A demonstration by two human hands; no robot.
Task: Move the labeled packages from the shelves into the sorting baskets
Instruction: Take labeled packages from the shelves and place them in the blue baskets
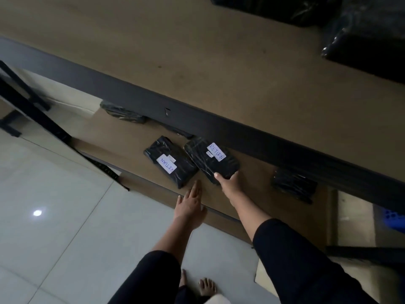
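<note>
Bare feet (198, 286) on the tile, both arms reaching down to the low shelf (122, 137) for the RETURN parcels.

Left hand (190, 202) is flat and spread wide, holding nothing, fingertips just short of the left package (171, 162), which lies flat near the shelf's front edge. Right hand (228, 181) is clamped on the near end of the right package (211, 160), thumb on top, and that parcel looks tipped up a bit. Both are small bricks in glossy black wrap, so I'd guess light, fairly stiff, kinda slick; pinch across a short end, clear of the white label. Farther back, more black parcels sit under the upper shelf's beam (219, 128). Blue basket corner (394, 218) off to the right.
</note>
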